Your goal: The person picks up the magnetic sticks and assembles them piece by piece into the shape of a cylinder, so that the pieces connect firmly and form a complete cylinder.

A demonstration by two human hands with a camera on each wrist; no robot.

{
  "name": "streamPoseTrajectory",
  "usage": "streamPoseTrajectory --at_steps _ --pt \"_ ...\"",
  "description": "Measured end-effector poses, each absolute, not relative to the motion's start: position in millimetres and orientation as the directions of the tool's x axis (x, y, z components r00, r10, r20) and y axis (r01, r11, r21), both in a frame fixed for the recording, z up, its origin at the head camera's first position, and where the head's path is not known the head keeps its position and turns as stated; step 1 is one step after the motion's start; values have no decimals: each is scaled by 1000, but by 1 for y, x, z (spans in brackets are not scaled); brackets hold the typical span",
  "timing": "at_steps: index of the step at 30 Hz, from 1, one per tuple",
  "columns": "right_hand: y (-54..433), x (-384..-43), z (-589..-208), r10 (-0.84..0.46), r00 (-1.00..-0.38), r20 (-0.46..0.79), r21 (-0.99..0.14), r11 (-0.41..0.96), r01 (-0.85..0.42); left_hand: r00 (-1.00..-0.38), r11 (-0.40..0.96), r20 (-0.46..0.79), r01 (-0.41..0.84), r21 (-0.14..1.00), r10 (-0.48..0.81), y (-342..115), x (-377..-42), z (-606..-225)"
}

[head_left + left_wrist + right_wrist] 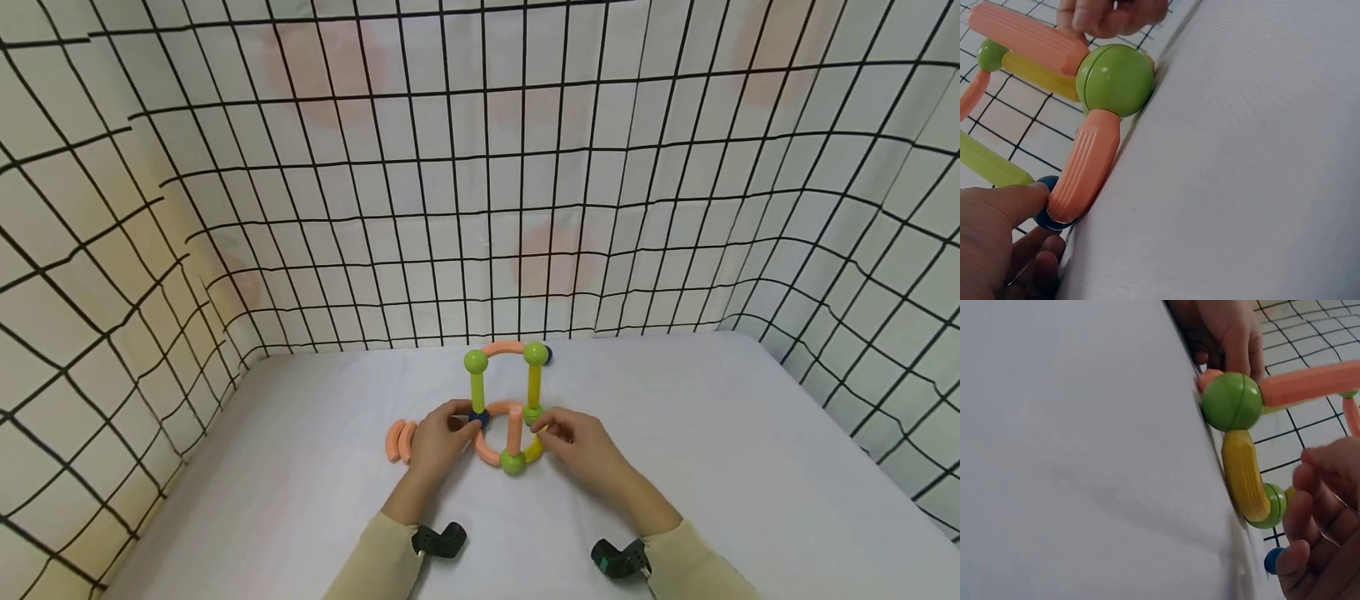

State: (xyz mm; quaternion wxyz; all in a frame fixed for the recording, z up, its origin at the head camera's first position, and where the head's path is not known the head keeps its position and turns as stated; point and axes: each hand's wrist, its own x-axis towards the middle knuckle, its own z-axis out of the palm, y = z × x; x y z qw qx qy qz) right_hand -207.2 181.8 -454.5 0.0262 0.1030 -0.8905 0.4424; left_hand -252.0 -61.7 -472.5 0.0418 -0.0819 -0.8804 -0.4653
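Note:
A construction of magnetic-type balls and sticks stands on the table. Its base ring has orange curved sticks (1088,169), a yellow curved stick (1244,475), a green ball (513,462) in front and a dark blue ball (1047,215) on the left. My left hand (438,442) pinches that blue ball between thumb and fingers. Beside the right-hand green ball (1269,506), my right hand (577,442) has its fingers loosely bent, with nothing visible between them. An orange straight stick (515,429) rises from the front ball. Lime (477,392) and yellow (534,387) uprights carry green balls.
Loose orange curved pieces (395,440) lie left of my left hand, partly covered by it. An orange arc (504,347) joins at the top, near another dark blue ball (548,355). Black-grid cloth (487,183) surrounds the white table (300,500).

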Motion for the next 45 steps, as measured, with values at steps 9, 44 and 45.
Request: streamPoseTrajectory --at_steps 9,44,45 --pt "204 -247 -440 58 -981 187 -802 586 -118 -985 564 145 170 808 90 -63 -256 -475" --pt "201 -349 -461 137 -987 -84 -842 520 144 -987 561 131 159 812 90 -60 -257 -477" --pt "200 -348 -462 140 -987 -83 -835 530 146 -988 561 127 156 813 90 -60 -257 -478"
